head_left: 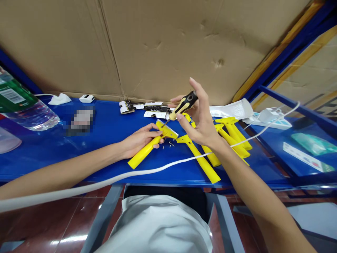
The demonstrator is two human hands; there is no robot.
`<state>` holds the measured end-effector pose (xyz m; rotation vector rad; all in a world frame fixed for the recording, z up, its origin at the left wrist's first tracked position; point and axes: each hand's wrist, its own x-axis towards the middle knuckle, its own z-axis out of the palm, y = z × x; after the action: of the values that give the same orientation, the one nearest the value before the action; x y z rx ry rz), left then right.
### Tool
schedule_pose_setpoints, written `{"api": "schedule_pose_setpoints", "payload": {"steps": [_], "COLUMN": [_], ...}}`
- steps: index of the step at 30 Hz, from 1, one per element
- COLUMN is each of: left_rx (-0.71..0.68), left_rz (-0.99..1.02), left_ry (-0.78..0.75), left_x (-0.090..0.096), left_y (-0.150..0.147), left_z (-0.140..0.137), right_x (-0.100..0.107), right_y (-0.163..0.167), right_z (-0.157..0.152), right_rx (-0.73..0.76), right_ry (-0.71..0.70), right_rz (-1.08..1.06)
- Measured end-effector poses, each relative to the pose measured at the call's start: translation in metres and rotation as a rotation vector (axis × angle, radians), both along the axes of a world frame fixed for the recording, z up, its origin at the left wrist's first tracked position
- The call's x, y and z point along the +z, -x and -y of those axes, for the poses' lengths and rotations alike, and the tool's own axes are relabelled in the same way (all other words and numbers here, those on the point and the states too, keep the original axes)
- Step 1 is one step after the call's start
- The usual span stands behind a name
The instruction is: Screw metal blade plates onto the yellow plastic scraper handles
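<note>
My left hand (142,138) is closed around a yellow scraper (143,153), just under its wide head, with the handle pointing toward me. Over it, my right hand (201,123) holds a black and cream screwdriver (183,104) loosely, some fingers lifted off the handle. The screwdriver slants down and its tip meets the scraper head; whether it sits in a screw is too small to tell. Several small screws (171,144) lie on the blue table just right of my left hand. Further right rest more yellow scrapers (202,161), partly hidden by my right arm.
A white cable (147,171) crosses in front of my arms. Small black-and-white cardboard packs (154,111) lie behind my hands. A large bottle (23,105) is at left, a white pouch (231,110) and power strip (279,122) at right. Cardboard (168,45) walls the back.
</note>
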<state>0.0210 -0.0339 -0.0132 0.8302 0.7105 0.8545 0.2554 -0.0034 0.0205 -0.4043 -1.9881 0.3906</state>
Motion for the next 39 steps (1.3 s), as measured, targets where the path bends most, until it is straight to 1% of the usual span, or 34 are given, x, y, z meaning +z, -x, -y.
{"api": "schedule_pose_setpoints", "payload": {"steps": [6,13,18,23,25,29,31,35,39], "left_rx": [-0.009,0.004,-0.004,0.010,0.010,0.002,0.005,0.018,0.025], "left_rz": [-0.010,-0.014,-0.020,-0.001,0.004,-0.007,-0.010,-0.024,-0.004], "left_ry": [-0.002,-0.011,0.005,0.011,0.012,0.000,-0.012,-0.021,-0.005], "left_x": [-0.0012,0.0013,0.0020,0.0014,0.0009,0.0005,0.0005,0.0001,-0.0003], "left_y": [-0.0001,-0.0006,-0.0014,-0.0010,-0.0008,-0.0010,-0.0012,-0.0011,-0.0009], "left_z": [-0.0007,0.0007,0.0010,0.0006,0.0003,0.0004,0.0007,0.0008,0.0003], "right_x": [-0.0016,-0.0022,-0.0033,-0.0014,-0.0022,-0.0040,-0.0033,-0.0016,-0.0036], "right_y": [-0.0004,0.0004,-0.0001,0.0006,0.0007,0.0006,0.0008,0.0018,0.0018], "right_z": [-0.0015,-0.0031,-0.0033,-0.0003,-0.0010,-0.0028,-0.0024,-0.0007,-0.0013], "right_rx": [-0.088,-0.053,-0.121,-0.054,-0.058,-0.094,-0.080,-0.006,-0.032], "right_ry": [-0.040,-0.049,-0.091,-0.039,-0.027,-0.055,-0.048,-0.048,-0.024], "right_rz": [0.013,-0.008,-0.051,-0.003,-0.001,-0.035,-0.022,-0.008,0.011]}}
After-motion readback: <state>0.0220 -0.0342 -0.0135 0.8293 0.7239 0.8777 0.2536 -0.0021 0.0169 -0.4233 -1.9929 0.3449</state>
